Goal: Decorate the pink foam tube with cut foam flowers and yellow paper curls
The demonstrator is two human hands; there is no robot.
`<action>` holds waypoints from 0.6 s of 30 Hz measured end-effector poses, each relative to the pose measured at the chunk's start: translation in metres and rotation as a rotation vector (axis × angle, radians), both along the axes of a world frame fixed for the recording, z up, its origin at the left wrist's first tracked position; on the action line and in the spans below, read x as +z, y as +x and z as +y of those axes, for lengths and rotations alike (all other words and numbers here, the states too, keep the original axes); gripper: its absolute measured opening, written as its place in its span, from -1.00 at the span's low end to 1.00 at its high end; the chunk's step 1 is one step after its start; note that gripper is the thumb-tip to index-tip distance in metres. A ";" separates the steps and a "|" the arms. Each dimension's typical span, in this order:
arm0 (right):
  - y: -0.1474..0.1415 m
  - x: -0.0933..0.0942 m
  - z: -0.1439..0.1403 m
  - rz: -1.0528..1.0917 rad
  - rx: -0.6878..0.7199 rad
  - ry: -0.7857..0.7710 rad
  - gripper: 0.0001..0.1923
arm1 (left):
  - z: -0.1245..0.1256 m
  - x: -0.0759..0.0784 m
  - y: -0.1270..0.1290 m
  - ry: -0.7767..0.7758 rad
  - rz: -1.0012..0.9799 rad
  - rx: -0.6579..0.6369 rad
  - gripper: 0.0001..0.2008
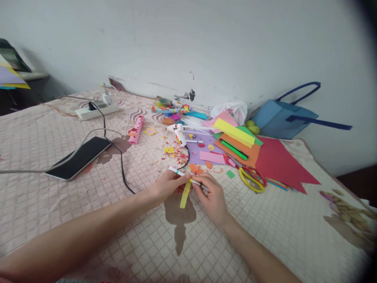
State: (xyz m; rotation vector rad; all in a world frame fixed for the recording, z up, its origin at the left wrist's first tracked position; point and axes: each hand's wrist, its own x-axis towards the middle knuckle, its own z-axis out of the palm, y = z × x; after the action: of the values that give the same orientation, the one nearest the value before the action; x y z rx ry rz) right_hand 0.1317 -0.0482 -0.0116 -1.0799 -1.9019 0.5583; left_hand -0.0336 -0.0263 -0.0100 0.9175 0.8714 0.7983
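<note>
Between my two hands is a slim white marker point(176, 170), held slantwise above the table. A narrow yellow paper strip point(185, 197) goes over the marker's middle, and its loose end hangs down toward me. My left hand point(167, 185) pinches the marker with the thumb near the strip. On the other side, my right hand point(214, 199) closes round the marker's darker end, fingertips close to the yellow paper. Orange paper scraps point(196, 169) lie just beyond my fingers. Whether the strip is stuck to the marker I cannot tell.
A white glue gun point(180, 135) with a black cord stands behind my hands among paper bits. Yellow-and-red scissors point(252, 180), a green cutter point(235, 149) and red paper point(279, 163) lie right. A phone point(81, 158), power strip point(96, 112) and cables are left; a blue bag point(282, 118) stands back right.
</note>
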 end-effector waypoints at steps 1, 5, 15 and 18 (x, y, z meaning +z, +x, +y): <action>0.000 0.000 0.000 0.011 0.013 -0.026 -0.76 | 0.000 0.000 0.000 0.012 0.001 -0.001 -0.63; 0.001 0.001 0.000 0.060 0.083 -0.138 -0.69 | 0.001 0.001 -0.003 0.084 0.034 -0.034 -0.63; -0.001 -0.003 -0.001 -0.023 0.001 0.049 -0.73 | -0.002 0.005 0.000 0.017 0.012 -0.015 -0.60; -0.002 -0.003 -0.001 -0.044 -0.006 0.076 -0.73 | -0.002 0.004 0.000 -0.001 0.028 -0.008 -0.58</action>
State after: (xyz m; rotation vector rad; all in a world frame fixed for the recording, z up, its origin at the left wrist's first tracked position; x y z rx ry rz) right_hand 0.1298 -0.0490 -0.0142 -1.0560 -1.9418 0.4581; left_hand -0.0337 -0.0281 -0.0056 0.9325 0.8915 0.7793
